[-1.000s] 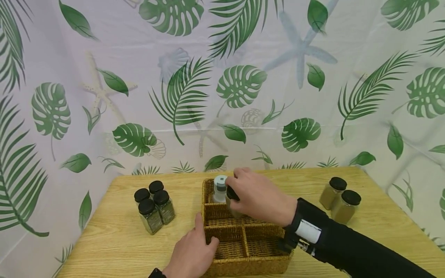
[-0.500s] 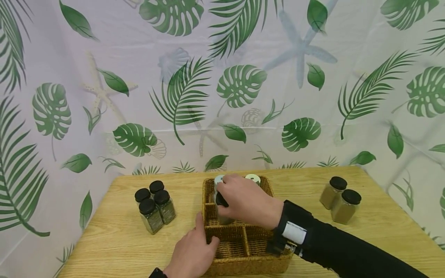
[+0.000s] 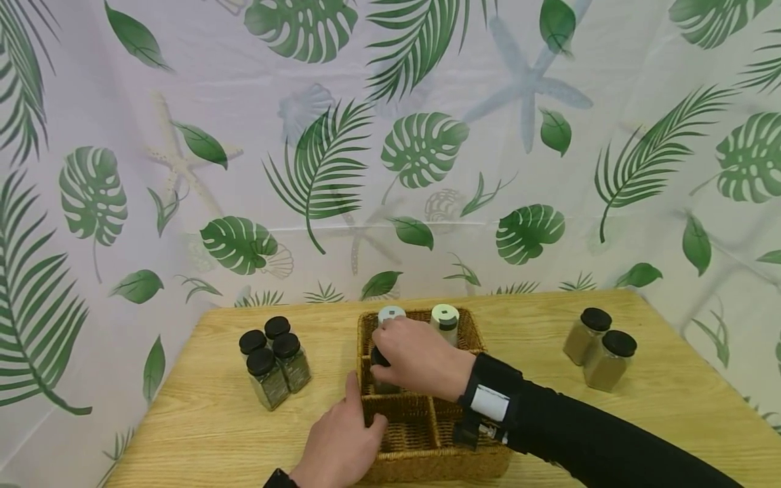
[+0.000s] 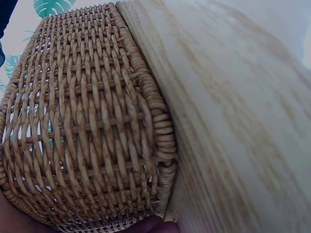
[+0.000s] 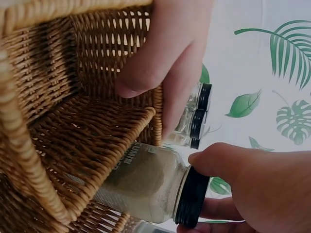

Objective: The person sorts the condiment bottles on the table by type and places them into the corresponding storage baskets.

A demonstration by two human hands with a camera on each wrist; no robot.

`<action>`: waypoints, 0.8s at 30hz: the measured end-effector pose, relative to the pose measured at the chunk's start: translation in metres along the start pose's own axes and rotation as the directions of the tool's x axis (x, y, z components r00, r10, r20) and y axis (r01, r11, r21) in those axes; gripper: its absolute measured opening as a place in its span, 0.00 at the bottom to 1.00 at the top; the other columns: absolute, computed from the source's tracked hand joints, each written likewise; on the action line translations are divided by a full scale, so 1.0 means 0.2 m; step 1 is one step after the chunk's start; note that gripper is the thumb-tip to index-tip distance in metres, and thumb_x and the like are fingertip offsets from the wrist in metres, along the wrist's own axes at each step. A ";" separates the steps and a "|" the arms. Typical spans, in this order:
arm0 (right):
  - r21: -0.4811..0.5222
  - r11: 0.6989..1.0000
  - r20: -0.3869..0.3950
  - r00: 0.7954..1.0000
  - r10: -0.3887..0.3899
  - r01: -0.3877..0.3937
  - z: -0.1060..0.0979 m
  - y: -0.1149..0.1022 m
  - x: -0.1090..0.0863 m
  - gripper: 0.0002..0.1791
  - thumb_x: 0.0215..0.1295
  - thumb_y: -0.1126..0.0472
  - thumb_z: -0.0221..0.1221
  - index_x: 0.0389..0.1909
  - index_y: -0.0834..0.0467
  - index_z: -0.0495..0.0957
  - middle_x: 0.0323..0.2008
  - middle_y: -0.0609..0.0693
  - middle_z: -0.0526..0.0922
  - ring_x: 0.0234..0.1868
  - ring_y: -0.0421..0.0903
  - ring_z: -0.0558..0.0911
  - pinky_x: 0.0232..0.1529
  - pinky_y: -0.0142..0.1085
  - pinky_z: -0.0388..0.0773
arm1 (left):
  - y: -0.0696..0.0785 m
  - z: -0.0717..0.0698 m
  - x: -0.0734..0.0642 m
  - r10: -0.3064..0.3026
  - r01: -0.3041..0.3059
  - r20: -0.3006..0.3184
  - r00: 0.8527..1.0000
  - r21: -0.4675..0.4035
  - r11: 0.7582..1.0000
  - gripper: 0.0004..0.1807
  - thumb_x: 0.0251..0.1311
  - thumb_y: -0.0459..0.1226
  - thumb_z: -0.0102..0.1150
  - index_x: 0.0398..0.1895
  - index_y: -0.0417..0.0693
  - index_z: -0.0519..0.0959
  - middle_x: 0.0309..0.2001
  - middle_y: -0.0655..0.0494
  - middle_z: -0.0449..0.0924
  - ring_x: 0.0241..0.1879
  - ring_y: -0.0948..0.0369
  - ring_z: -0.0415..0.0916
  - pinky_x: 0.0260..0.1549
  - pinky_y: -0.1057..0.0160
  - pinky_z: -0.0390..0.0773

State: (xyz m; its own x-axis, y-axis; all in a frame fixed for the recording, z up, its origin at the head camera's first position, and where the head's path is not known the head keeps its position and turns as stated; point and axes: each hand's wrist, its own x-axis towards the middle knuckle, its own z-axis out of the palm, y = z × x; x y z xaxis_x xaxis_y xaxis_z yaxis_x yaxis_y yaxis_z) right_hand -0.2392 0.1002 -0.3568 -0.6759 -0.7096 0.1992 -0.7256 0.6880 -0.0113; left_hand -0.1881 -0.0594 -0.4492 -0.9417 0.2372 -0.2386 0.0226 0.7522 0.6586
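My right hand point(image 3: 421, 356) pinches the black lid of a glass spice jar point(image 5: 146, 182) at the left of the middle compartment of a wicker basket point(image 3: 436, 468). In the right wrist view the jar holds tan powder, with "CUMIN" partly readable on its label. Its lower part is inside the basket, behind a divider. On the basket's left wall rests my left hand point(image 3: 338, 440), its thumb inside the rim and its fingers outside, gripping it. Two bottles with pale lids, a bluish one point(image 3: 391, 312) and a yellowish one point(image 3: 445, 315), stand in the rear compartment.
Several black-lidded jars point(image 3: 270, 390) of dried herbs are grouped on the table point(image 3: 195, 407) left of the basket. Two jars point(image 3: 606, 367) of tan powder stand at the right. A leaf-patterned cloth point(image 3: 427, 251) hangs behind the table.
My right hand has carried the spice jar leftward and down into the middle compartment. The yellowish-lidded bottle has come into view behind it. My left hand stays on the basket's wall.
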 end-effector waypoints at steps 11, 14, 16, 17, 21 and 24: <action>0.029 0.999 0.023 1.000 0.013 -0.014 0.03 0.02 0.00 0.12 0.60 0.50 0.63 0.29 0.55 0.78 0.20 0.45 0.69 0.18 0.39 0.67 0.17 0.32 0.65 | 0.02 0.01 -0.01 0.013 -0.013 -0.003 1.000 0.012 1.000 0.47 0.66 0.52 0.47 0.75 0.38 0.37 0.21 0.51 0.72 0.15 0.53 0.69 0.15 0.52 0.65; 0.021 0.999 0.036 0.999 0.024 -0.024 0.04 0.02 0.00 0.14 0.59 0.49 0.64 0.30 0.56 0.79 0.21 0.45 0.70 0.19 0.39 0.68 0.17 0.32 0.68 | 0.01 0.01 -0.01 0.015 -0.015 -0.003 1.000 0.009 1.000 0.47 0.66 0.52 0.47 0.75 0.38 0.36 0.19 0.51 0.73 0.14 0.53 0.68 0.14 0.53 0.64; 0.019 0.999 0.038 0.999 0.030 -0.031 0.05 0.02 0.00 0.14 0.60 0.49 0.63 0.30 0.56 0.79 0.21 0.45 0.70 0.19 0.39 0.68 0.17 0.32 0.69 | 0.01 0.01 -0.01 0.015 -0.015 -0.001 1.000 0.004 1.000 0.47 0.66 0.52 0.47 0.75 0.37 0.36 0.17 0.51 0.73 0.12 0.53 0.68 0.13 0.54 0.63; 0.019 0.999 0.035 0.999 0.033 -0.034 0.06 0.02 0.00 0.13 0.60 0.49 0.63 0.29 0.56 0.79 0.21 0.45 0.70 0.19 0.39 0.68 0.17 0.32 0.69 | 0.01 0.01 -0.01 0.017 -0.017 -0.002 1.000 0.001 1.000 0.47 0.66 0.52 0.47 0.75 0.37 0.36 0.17 0.51 0.73 0.12 0.53 0.68 0.12 0.54 0.62; 0.017 0.999 0.036 0.998 0.050 -0.051 0.07 0.03 -0.01 0.13 0.60 0.49 0.63 0.28 0.55 0.78 0.20 0.45 0.70 0.19 0.39 0.69 0.16 0.33 0.70 | 0.01 0.01 -0.01 0.009 -0.009 0.004 1.000 0.003 1.000 0.47 0.66 0.52 0.47 0.75 0.37 0.36 0.16 0.51 0.73 0.12 0.53 0.68 0.12 0.55 0.63; 0.012 0.999 0.049 0.998 0.047 -0.048 0.07 0.04 0.00 0.14 0.60 0.47 0.63 0.30 0.55 0.79 0.21 0.46 0.72 0.20 0.40 0.70 0.17 0.32 0.71 | 0.00 0.01 -0.01 -0.008 0.008 0.008 1.000 0.005 1.000 0.47 0.66 0.53 0.47 0.75 0.37 0.36 0.17 0.51 0.74 0.12 0.53 0.68 0.13 0.55 0.64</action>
State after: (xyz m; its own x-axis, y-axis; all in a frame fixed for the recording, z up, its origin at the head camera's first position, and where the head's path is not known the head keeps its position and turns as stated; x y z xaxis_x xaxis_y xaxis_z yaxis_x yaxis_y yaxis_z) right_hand -0.2454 0.1037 -0.3704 -0.7149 -0.6829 0.1505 -0.6939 0.7193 -0.0323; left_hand -0.1863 -0.0587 -0.4491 -0.9390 0.2362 -0.2499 0.0167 0.7572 0.6529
